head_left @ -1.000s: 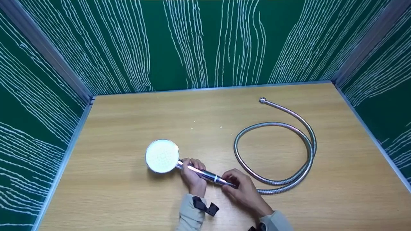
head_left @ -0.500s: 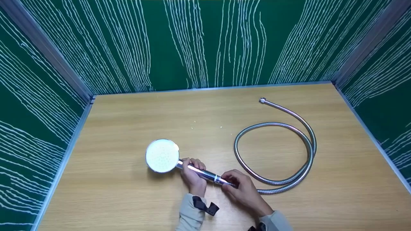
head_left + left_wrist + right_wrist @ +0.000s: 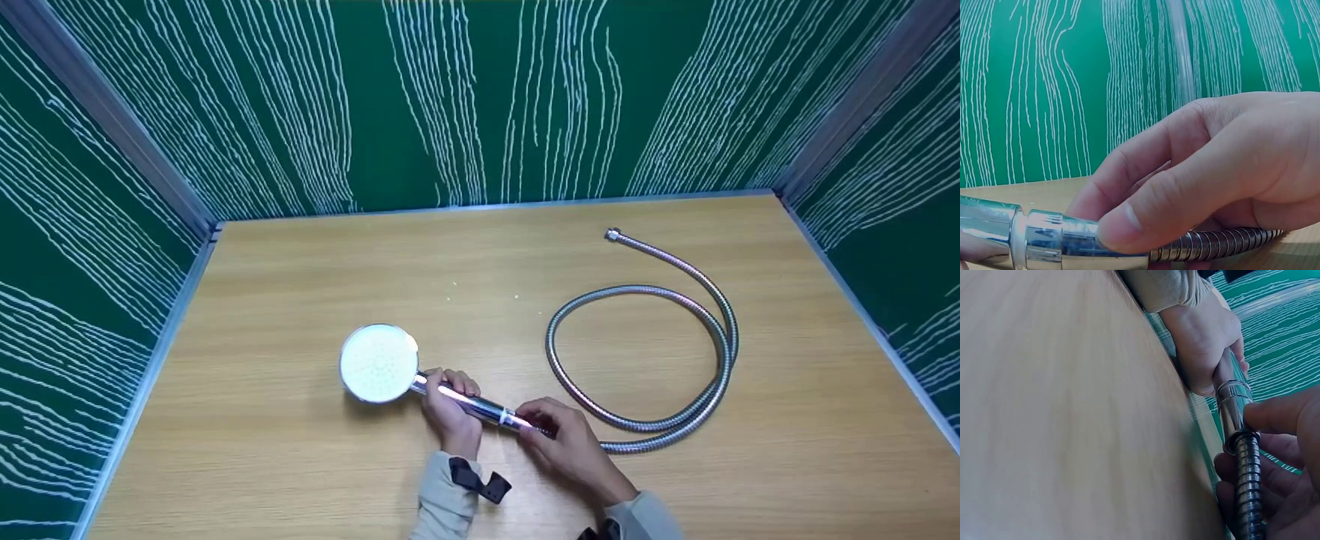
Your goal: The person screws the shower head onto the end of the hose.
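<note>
In the head view my left hand (image 3: pixel 452 412) grips the chrome handle of a round shower head (image 3: pixel 379 364), whose pale spray face points up. At the handle's lower end my right hand (image 3: pixel 566 442) pinches the smooth chrome hose nut (image 3: pixel 1081 239) between thumb and fingers. A whitish ring (image 3: pixel 1019 239) shows between handle and nut in the left wrist view. From the nut, the ribbed metal shower hose (image 3: pixel 1248 486) runs back under my right palm. Part of the nut is hidden by the thumb.
The hose lies in a loop on the wooden table (image 3: pixel 300 277), its free end nut (image 3: pixel 613 235) toward the back right. Small white crumbs (image 3: pixel 516 297) dot the middle. Green walls (image 3: pixel 390 135) with white streaks enclose the back and sides.
</note>
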A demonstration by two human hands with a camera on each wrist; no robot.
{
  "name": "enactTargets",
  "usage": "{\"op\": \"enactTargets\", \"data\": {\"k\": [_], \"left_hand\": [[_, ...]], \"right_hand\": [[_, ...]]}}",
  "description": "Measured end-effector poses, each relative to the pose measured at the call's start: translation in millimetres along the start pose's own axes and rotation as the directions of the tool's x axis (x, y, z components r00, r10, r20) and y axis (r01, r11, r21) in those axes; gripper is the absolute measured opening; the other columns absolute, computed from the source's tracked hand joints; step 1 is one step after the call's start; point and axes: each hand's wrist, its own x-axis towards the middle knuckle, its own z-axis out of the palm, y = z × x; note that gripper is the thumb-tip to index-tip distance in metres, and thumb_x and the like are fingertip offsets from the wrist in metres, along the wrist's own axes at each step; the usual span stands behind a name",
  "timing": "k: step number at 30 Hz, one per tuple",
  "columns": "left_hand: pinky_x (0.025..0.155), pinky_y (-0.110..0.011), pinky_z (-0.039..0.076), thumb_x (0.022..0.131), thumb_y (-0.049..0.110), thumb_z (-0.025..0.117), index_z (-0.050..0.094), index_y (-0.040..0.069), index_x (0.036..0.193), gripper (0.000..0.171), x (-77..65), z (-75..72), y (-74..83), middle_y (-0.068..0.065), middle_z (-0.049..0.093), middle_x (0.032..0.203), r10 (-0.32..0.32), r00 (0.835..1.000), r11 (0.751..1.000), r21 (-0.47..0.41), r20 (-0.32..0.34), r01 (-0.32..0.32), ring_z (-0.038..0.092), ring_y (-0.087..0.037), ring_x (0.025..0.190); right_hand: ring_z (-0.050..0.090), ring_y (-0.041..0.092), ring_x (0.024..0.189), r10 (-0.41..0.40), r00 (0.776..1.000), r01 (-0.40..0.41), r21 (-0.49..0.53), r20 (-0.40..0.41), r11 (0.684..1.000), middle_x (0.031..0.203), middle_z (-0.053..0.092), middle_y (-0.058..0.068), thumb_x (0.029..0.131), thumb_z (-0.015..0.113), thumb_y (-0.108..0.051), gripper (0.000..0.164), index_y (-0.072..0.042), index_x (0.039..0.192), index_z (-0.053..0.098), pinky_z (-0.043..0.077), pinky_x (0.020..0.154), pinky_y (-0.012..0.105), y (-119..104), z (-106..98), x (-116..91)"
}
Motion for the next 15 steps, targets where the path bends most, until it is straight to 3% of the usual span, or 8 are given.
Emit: {"op": "enactTargets", "data": {"k": [6, 10, 15], "left_hand": [[0.040, -0.023, 0.031, 0.093, 0.009, 0.031, 0.036, 0.013, 0.071, 0.023, 0.9, -0.2, -0.7, 0.005, 0.038, 0.046, 0.004, 1.000, 1.000, -0.006, 0.002, -0.004, 0.037, -0.010, 0.038], [0.040, -0.023, 0.031, 0.092, 0.009, 0.031, 0.036, 0.013, 0.071, 0.022, 0.9, -0.4, -1.4, 0.004, 0.038, 0.046, 0.018, 1.000, 1.000, -0.008, 0.003, -0.018, 0.037, -0.010, 0.038], [0.040, -0.023, 0.031, 0.092, 0.009, 0.031, 0.036, 0.013, 0.071, 0.022, 0.8, -0.7, -1.9, 0.005, 0.038, 0.047, 0.020, 1.000, 1.000, 0.002, -0.001, -0.020, 0.037, -0.010, 0.039]], "right_hand": [[0.057, 0.006, 0.080, 0.029, 1.000, -0.030, 0.038, 0.010, 0.999, 0.095, 0.067, 0.002, 0.084, 0.069, -0.010, 0.021, -0.010, 0.105, 0.066, 0.047, 0.070, 0.020, -1.3, -0.8, 0.1], [0.056, 0.006, 0.076, 0.005, 1.000, -0.004, 0.091, -0.012, 0.996, 0.092, 0.066, 0.004, 0.080, 0.072, -0.007, 0.026, -0.008, 0.104, 0.064, 0.046, 0.066, 0.020, 0.3, -0.1, -0.5], [0.056, 0.008, 0.078, -0.015, 1.000, 0.017, 0.083, -0.025, 0.996, 0.091, 0.064, 0.001, 0.075, 0.075, -0.002, 0.028, -0.013, 0.099, 0.065, 0.047, 0.068, 0.020, 2.1, 0.5, 0.2]]}}
